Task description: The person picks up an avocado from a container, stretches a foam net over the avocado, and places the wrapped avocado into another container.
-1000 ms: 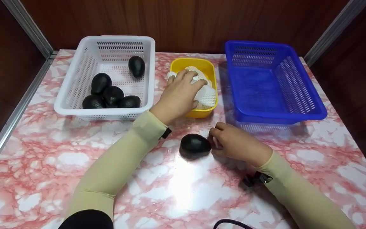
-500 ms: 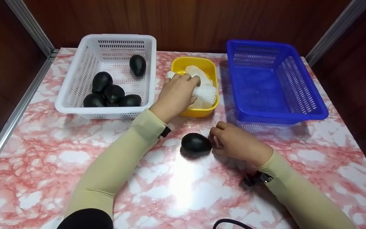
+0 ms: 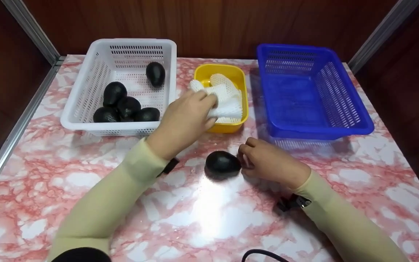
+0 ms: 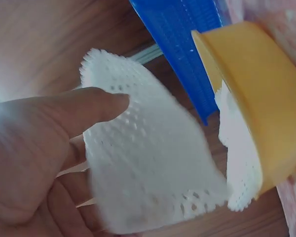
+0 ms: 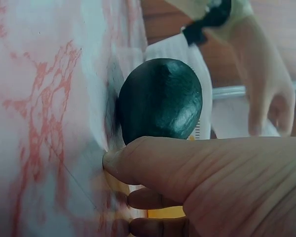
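Note:
My left hand pinches a white foam fruit net between thumb and fingers, lifted above the front of the yellow container. More white foam netting lies in that container. On the table a dark avocado rests on its side, its narrow end toward my right hand. That hand lies beside the fruit with fingers loosely curled, fingertips right at the avocado's end. In the right wrist view the thumb overlaps the lower edge of the avocado.
A white basket at the left holds several avocados. The blue basket stands at the right, past the yellow container. A black cable curves in at the table's front edge. Wooden panels enclose the back and sides.
My left hand has taken hold of a foam net and drawn it up, moving left and toward me from the yellow container. My right hand and the avocado beside it stay in place.

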{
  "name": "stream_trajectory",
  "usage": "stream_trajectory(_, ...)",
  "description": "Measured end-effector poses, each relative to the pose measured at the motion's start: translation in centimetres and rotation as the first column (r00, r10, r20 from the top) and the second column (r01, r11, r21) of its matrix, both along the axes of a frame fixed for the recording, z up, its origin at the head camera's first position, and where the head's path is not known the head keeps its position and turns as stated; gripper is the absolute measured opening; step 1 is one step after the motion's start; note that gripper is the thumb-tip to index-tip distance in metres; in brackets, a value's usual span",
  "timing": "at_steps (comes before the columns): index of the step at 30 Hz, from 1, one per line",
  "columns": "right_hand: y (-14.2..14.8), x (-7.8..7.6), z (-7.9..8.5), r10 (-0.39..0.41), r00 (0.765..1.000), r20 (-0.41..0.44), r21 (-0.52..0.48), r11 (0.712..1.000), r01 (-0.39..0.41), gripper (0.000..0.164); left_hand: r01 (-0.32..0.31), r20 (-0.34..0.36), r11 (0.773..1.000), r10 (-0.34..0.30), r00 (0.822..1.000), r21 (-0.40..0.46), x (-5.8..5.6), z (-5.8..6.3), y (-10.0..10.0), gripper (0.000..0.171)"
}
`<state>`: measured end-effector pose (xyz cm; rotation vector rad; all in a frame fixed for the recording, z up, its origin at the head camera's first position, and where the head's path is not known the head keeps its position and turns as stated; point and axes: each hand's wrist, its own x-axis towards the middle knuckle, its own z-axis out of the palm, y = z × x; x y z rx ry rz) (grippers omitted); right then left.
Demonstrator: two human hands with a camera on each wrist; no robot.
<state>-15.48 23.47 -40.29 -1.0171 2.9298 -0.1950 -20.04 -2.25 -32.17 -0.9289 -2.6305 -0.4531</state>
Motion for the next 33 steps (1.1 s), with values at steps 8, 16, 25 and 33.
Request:
stream_trajectory(8,-0.1,-0.3,0.1,0.007,1.000,0.010,0.006,1.000,-0.007,0.032,0.020,0.120,0.989,-0.003,0.993,-0.145,3.7,-2.2,-4.4,0.020)
stream_trajectory(16,0.1,-0.2,0.2,-0.011,1.000,-0.012,0.003,1.000,0.011,0.032,0.052,0.092,0.912,-0.016,0.996,-0.407,3.4,-5.2,-5.3,0.008)
stream_trajectory(25,-0.2,0.2,0.0,-0.020,1.000,0.007,0.019,1.000,0.019,0.034,0.081,0.249,0.895,0.035,0.968,-0.439,3.9,-4.7,-5.4,0.049)
stream_trajectory(33,-0.1,0.1,0.0,0.020,0.999,-0.042,0.011,1.000,-0.019,0.034,0.134,0.277,0.928,-0.035,0.960,-0.348,3.2,-5.3,-5.1,0.049)
